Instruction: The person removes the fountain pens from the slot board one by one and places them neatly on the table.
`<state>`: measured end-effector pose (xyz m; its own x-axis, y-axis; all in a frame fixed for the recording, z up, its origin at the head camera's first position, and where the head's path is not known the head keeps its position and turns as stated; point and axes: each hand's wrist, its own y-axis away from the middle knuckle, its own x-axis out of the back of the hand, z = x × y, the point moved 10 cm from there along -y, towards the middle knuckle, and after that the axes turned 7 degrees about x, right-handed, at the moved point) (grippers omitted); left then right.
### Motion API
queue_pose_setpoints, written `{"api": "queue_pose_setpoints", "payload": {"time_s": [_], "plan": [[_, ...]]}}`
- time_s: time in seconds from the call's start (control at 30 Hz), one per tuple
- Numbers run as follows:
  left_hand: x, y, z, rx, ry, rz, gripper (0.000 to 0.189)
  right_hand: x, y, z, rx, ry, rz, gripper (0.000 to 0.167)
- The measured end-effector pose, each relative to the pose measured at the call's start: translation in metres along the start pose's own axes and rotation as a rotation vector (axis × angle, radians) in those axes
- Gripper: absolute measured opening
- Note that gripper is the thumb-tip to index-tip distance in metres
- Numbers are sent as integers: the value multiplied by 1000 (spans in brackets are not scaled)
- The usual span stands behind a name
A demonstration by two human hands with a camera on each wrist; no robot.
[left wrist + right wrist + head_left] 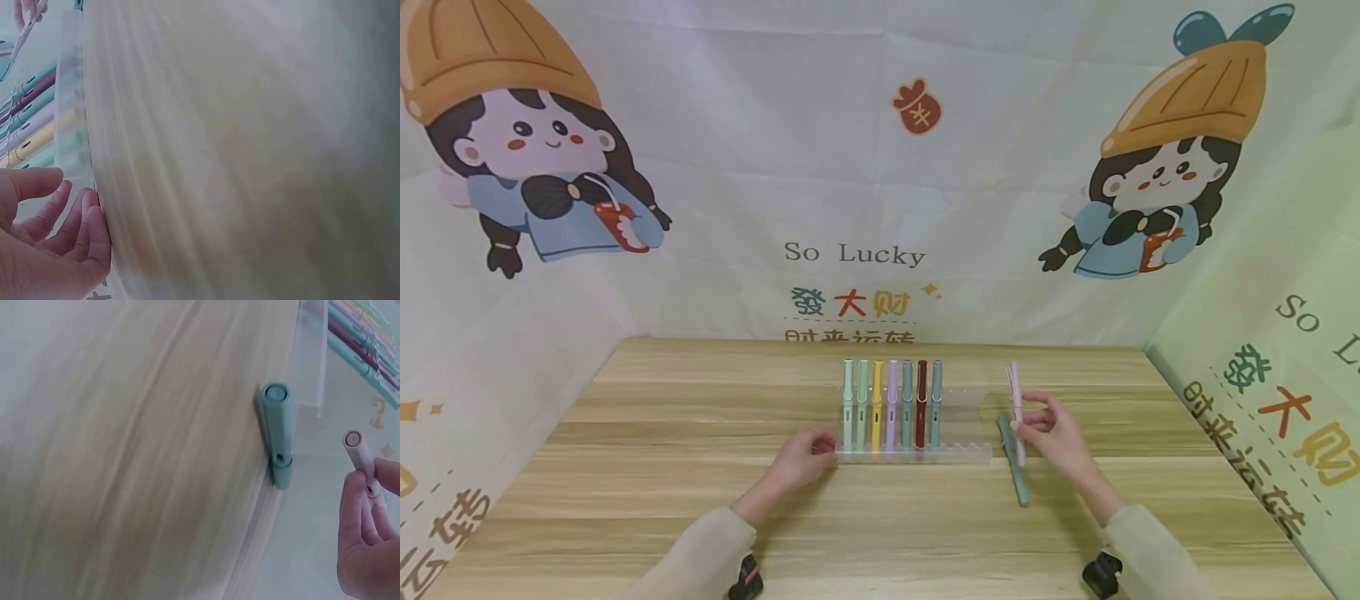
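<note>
1. Right hand [1056,435]: fingers pinch the pale pink pen [1015,392] against the thumb, to the right of the clear rack [966,454].
2. Pale pink pen, orientation: the long axis runs nearly straight away from the person. The clip end points to the far side, slightly left; the round barrel end points back toward the person, as the right wrist view confirms.
3. Loose teal pen [1017,482]: lies on the table [880,533] just beside the rack's right end. Its long axis slants, far end to the left and near end to the right. In the head view, the pale pink pen crosses in front of part of it.
4. Left hand [801,460]: fingers are loosely bent and spaced from the thumb, at the rack's left end. Firmness of contact cannot be told.
5. Row of seven pens [892,423]: set side by side in the rack, long axes parallel, clip ends pointing to the far side. Order from the left: mint, green, yellow, lilac, teal, dark red, teal. Bare notches continue to their right.
</note>
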<state>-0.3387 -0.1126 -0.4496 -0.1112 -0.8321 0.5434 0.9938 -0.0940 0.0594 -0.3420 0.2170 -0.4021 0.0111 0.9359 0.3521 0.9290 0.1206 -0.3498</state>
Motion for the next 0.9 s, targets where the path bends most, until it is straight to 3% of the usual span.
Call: {"api": "queue_pose_setpoints", "payload": {"time_s": [0.67,0.9], "plan": [[0,1,2,-1,-1,0,17,-1,20,35,-194,93,-179,44],[1,2,3,-4,-5,6,17,-2,22,44,-243,154,-196,44]]}}
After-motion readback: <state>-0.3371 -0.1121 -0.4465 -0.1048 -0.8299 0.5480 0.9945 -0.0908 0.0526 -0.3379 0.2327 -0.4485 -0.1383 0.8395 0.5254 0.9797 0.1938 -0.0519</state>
